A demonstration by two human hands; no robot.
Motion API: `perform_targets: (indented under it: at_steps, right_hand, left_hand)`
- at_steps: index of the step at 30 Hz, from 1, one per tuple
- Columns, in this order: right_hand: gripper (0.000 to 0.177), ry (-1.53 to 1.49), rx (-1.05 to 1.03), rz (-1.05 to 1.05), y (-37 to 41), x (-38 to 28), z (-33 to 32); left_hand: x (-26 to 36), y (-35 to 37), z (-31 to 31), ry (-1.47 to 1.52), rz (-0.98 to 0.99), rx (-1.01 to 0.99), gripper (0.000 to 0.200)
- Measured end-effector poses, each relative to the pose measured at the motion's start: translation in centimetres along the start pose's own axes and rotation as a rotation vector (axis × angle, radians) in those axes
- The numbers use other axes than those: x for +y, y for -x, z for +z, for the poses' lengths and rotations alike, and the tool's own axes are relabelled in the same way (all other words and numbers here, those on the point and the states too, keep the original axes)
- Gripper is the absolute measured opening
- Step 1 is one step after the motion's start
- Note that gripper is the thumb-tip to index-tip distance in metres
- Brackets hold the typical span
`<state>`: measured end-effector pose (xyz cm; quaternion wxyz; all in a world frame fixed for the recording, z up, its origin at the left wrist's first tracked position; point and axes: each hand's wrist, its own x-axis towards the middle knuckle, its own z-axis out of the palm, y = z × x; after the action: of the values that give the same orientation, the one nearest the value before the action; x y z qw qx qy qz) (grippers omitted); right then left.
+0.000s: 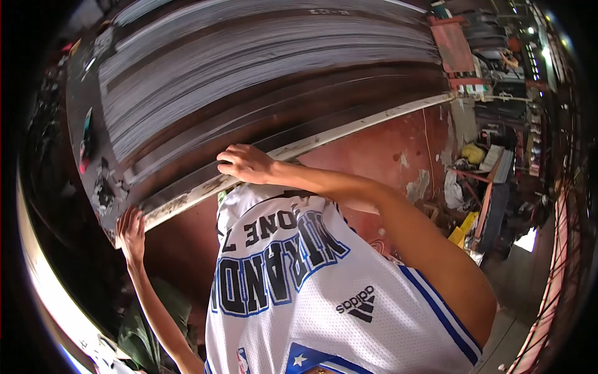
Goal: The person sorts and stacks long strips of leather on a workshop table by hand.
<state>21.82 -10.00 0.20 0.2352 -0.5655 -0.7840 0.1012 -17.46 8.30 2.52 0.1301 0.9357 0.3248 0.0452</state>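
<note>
A big stack of dark, thin metal sheets (261, 68) fills the upper part of the head view. Its lowest layer has a pale, worn edge (349, 128) running from lower left to upper right. My right hand (246, 163) lies on that edge near its middle, fingers curled over it. My left hand (131, 232) grips the same edge at its lower left end, fingers wrapped over the top. Both arms reach out past my white and blue jersey (311, 293).
A red, chipped wall or panel (386, 156) stands below the sheets. At the right are cluttered shelves, a yellow object (473, 153) and bits of metal on the floor. Rags and small scraps (103, 187) lie on the sheets' left end.
</note>
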Motion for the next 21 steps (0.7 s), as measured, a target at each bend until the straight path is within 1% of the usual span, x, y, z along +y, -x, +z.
perform_targets:
  at_steps: [1, 3, 4, 5, 8, 9, 11, 13, 14, 15, 16, 17, 18, 19, 20, 21]
  right_hand:
    - [0.01, 0.013, 0.008, 0.014, 1.0, 0.6, -0.6]
    - [0.016, 0.037, -0.083, 0.042, 2.8, 1.7, -2.3]
    - [0.016, 0.031, -0.078, 0.046, 2.0, 0.8, -1.8]
    - [0.016, 0.045, -0.072, 0.057, 2.5, 1.1, -1.9]
    - [0.011, 0.104, 0.045, 0.011, 3.9, 1.9, -2.1]
    - [0.01, 0.09, 0.035, 0.019, 4.1, 2.0, -2.4]
    - [0.009, 0.068, 0.07, 0.025, 4.8, 2.2, -2.4]
    - [0.012, 0.073, 0.005, 0.062, 5.5, 2.0, -2.5]
    - [0.012, 0.073, -0.086, 0.086, 5.7, 2.1, -2.7]
    - [0.013, 0.063, -0.17, 0.108, 5.7, 2.2, -2.9]
    - [0.013, 0.062, -0.111, 0.099, 6.2, 2.4, -2.7]
    - [0.013, 0.054, -0.051, 0.086, 6.4, 2.7, -2.5]
    - [0.014, 0.04, -0.097, 0.104, 7.0, 3.3, -3.5]
    - [0.01, 0.061, 0.061, 0.074, 7.8, 4.0, -4.1]
    - [0.009, 0.051, 0.047, 0.078, 8.9, 4.9, -4.6]
    - [0.009, 0.04, 0.031, 0.081, 10.1, 5.9, -5.5]
  left_hand:
    - [-0.4, 0.1, 0.1, -0.006, -0.006, -0.024, 0.019]
    - [-0.6, 0.2, -0.1, -0.007, -0.023, -0.043, 0.018]
    - [-2.9, 1.4, -0.9, -0.022, -0.045, -0.07, 0.018]
    - [-3.7, 1.9, -1.0, -0.01, -0.075, -0.095, 0.02]
    - [-6.8, 3.5, -1.3, -0.073, -0.108, -0.146, 0.023]
    - [-8.1, 4.5, -1.5, -0.111, -0.107, -0.155, 0.025]
    - [-10.6, 6.3, -1.9, -0.162, -0.181, -0.187, 0.027]
    - [-13.4, 8.1, -1.9, -0.21, -0.254, -0.28, 0.035]
    - [-15.2, 9.2, -1.5, -0.224, -0.292, -0.286, 0.035]
    - [-16.9, 9.6, -1.7, -0.263, -0.305, -0.322, 0.041]
    - [-16.5, 9.6, -2.6, -0.219, -0.352, -0.26, 0.042]
    - [-15.7, 9.9, -3.9, -0.177, -0.403, -0.203, 0.049]
    - [-15.9, 10.0, -4.3, -0.166, -0.382, -0.196, 0.046]
    - [-15.7, 9.8, -4.6, -0.155, -0.364, -0.192, 0.044]
    - [-13.8, 8.9, -5.4, -0.078, -0.534, -0.235, 0.036]
    - [-13.7, 8.7, -5.3, -0.078, -0.528, -0.229, 0.036]
